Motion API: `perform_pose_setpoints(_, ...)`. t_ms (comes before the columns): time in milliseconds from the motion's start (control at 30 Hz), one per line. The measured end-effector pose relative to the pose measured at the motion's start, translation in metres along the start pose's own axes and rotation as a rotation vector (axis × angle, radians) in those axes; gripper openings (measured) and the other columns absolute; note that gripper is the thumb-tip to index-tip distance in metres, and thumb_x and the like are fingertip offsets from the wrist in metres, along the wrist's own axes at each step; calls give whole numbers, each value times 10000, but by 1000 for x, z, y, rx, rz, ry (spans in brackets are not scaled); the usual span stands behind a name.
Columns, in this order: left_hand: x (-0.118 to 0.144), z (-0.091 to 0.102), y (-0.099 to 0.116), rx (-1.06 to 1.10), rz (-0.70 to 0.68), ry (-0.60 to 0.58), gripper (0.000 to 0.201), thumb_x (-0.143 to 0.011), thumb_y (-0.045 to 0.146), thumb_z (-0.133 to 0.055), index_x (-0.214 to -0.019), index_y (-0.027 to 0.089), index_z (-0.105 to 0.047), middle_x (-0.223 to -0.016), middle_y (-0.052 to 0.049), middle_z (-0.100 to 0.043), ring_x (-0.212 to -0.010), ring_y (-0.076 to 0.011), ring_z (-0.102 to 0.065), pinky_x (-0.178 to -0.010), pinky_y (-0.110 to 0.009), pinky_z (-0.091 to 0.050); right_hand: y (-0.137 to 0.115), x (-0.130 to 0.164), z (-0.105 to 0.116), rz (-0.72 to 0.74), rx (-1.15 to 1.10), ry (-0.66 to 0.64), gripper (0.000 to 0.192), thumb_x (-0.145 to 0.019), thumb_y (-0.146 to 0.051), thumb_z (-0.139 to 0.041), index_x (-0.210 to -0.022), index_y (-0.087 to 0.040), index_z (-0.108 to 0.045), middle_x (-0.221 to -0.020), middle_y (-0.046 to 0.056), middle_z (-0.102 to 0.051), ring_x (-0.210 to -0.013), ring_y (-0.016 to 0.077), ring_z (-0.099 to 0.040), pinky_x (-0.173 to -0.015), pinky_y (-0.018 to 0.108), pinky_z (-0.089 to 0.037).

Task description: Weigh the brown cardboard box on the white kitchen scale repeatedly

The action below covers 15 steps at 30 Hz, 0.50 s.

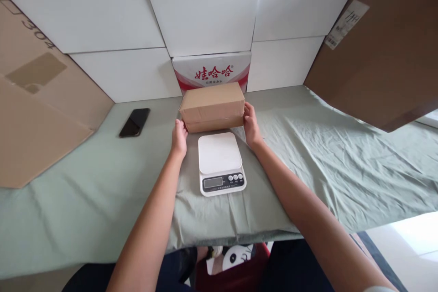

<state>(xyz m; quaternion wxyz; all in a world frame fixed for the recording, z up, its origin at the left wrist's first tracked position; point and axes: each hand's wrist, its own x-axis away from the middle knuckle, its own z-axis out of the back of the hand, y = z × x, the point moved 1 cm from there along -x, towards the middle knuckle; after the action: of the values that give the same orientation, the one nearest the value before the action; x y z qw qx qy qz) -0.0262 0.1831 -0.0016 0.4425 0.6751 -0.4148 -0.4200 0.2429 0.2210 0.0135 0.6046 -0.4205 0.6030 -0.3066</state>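
Note:
A closed brown cardboard box (pixel 212 106) is held between both hands, just behind the scale. My left hand (pixel 179 137) grips its left end near the lower front corner. At the opposite end, my right hand (pixel 251 125) has its fingers against the box's right side. Whether the box rests on the cloth or is slightly raised, I cannot tell. In front of it lies a white kitchen scale (pixel 221 155) with a bare platform, a display that looks blank and round buttons along its front.
A black phone (pixel 134 122) lies to the left on the green cloth (pixel 273 200). Behind stands a white carton (pixel 219 61) with red lettering, against white panels (pixel 208 4). Large cardboard sheets (pixel 41 100) flank the left side, and another cardboard piece (pixel 386 54) the right.

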Motion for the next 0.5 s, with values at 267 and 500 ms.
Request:
perform_pose_setpoints(267, 5, 9, -6, -47, 90, 56, 972, -841, 951, -387, -1338, 187, -724, -1563, -219, -600, -1535, -353, -496, -1271, -510, -363, 22, 3, 1, -158, -45, 60, 545, -880, -675, -458, -1292, -318, -455, -1512, 77, -613, -1409, 297, -591, -1179, 562, -506)
perform_pose_setpoints(500, 9, 13, -4, -72, 97, 86, 975, -859, 932, -375, -1399, 187, -696, -1630, -214, -529, -1579, -360, -426, -1306, -517, -302, 25, 5, 3, -97, 81, 24, 771, -964, -768, -315, -1588, -315, -312, -1699, 76, -457, -1575, 249, -453, -1298, 572, -389)
